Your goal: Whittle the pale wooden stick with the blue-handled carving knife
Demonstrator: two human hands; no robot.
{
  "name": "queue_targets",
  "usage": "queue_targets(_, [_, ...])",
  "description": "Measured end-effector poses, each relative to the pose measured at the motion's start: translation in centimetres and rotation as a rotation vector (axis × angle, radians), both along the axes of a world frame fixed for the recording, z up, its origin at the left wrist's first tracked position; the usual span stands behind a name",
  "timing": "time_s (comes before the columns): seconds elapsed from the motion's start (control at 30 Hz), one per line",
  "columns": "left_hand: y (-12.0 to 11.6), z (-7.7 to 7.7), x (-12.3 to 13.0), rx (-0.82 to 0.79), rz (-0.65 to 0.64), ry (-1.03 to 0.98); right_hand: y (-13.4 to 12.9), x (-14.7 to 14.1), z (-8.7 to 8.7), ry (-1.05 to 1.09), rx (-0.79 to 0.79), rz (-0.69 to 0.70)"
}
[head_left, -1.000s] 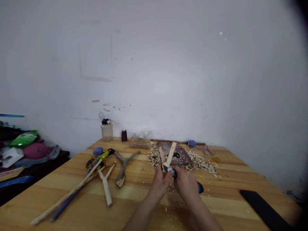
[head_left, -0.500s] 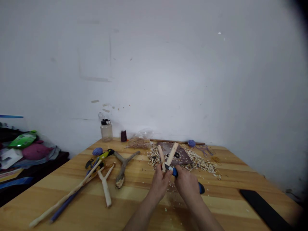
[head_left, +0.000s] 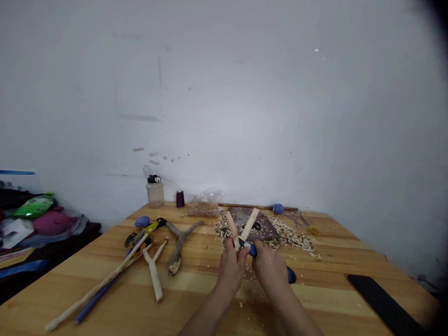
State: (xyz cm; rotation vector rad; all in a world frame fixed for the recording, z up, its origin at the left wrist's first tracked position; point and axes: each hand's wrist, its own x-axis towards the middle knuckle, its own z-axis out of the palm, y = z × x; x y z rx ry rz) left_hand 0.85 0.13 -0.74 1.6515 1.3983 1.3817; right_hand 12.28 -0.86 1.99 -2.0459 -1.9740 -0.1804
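- Pale peeled Y-shaped wooden fork (head_left: 249,225) held above wooden table (head_left: 332,298), arms pointing away; judged light and stiff, best gripped at stem.
- Stem enclosed by closed fingers of left hand (head_left: 231,268).
- Blue-handled knife (head_left: 291,275) gripped by closed right hand (head_left: 269,270), against fork.
- Pale wood shavings (head_left: 294,239) lie beyond.

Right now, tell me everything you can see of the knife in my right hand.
The knife has a blue handle with black patches, gripped in the right hand, its rounded end sticking out below the hand. Its front end shows beside the left hand, where a short, pale blade, too small to see well, sits at the base of the forked stick and seems to touch it.
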Motion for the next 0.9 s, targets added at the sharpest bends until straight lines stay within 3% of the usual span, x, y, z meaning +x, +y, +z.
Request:
queue_targets(0.27, [-0.5,0.6,0.3,-0.043,0.076,0.024,0.2,-0.1,-0.4,-0.023,0.040,-0.017])
queue_targets(0.53, [-0.4,0.4,0.9,-0.082,0.098,-0.185,0.8,0.0,-1.3,-0.048,0.116,-0.015])
queue_targets(0.6, [-0.2,0.1,1.1,-0.112,0.043,-0.291,0.8,-0.1,-1.4,0.002,0.111,-0.010])
queue_targets(0.77, [-0.1,-0.4,1.4,-0.316,-0.294,-0.570,1.1,0.0,-1.8,0.362,-0.010,0.147])
queue_targets(0.9, [0.1,-0.5,1.1,-0.339,-0.338,-0.609,2.1,0.4,-2.5,0.691,-0.114,0.289])
